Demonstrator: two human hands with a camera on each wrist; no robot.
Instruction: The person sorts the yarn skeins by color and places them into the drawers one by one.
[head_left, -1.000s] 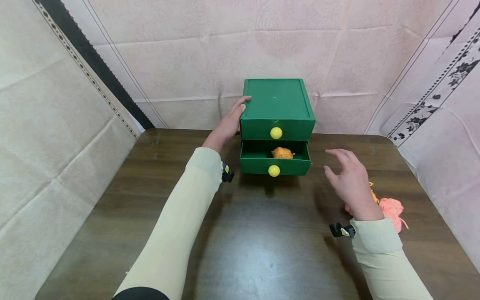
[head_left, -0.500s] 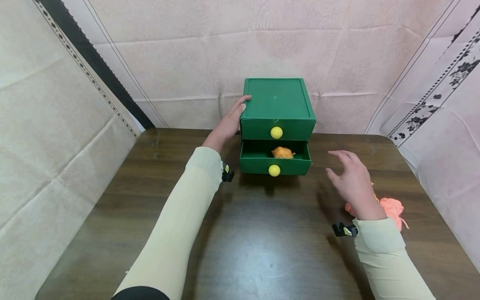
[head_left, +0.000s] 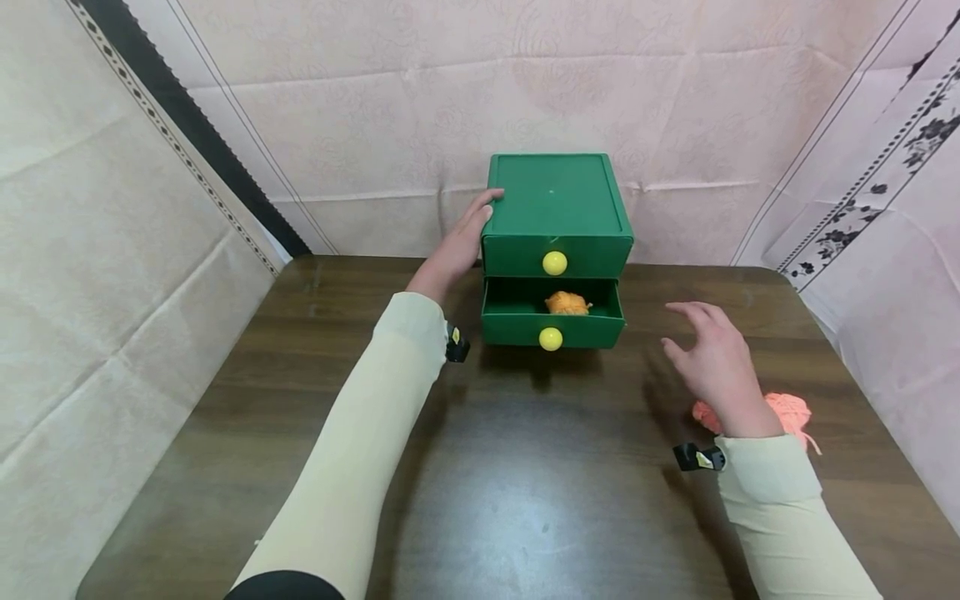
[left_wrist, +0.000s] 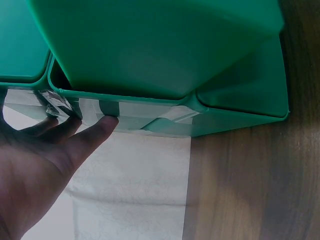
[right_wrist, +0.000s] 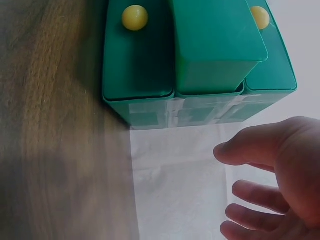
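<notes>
Ideally, the spread left hand (head_left: 459, 247) should brace the cabinet (head_left: 558, 198) firmly, the spread right hand (head_left: 717, 358) clear of its open drawer (head_left: 525, 329).

right hand (head_left: 718, 362) farther from green drawer unit (head_left: 557, 225), orange strand now out of sight

- No text or number is showing legibly.
- A tiny yellow label (head_left: 454, 336) is marking the left black wrist device (head_left: 457, 350), unreadably small.
- Another yellow label (head_left: 704, 460) is marking the right black wrist device (head_left: 686, 456).
</notes>
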